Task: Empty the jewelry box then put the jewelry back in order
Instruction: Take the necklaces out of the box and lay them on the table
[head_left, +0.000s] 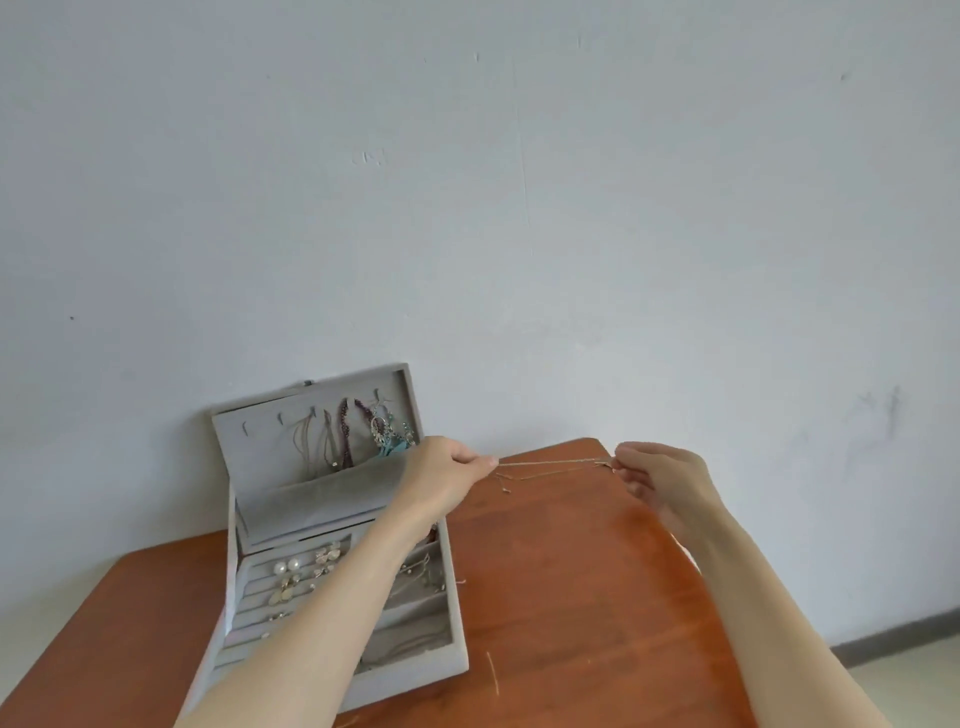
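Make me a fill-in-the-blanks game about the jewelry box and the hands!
1. Both hands, left hand and right hand, stretch a thin ____ between their fingers.
2. The lid of the jewelry box stands ____.
3. The box sits on a wooden ____.
4. Two round white ____ lie among the earrings in the box.

Missing words: chain; open; table; pearls

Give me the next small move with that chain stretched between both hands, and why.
Probably lower the chain onto the bare table right of the box. The left hand and right hand pinch its ends, holding it taut above the table, while the box still holds earrings and hung necklaces.
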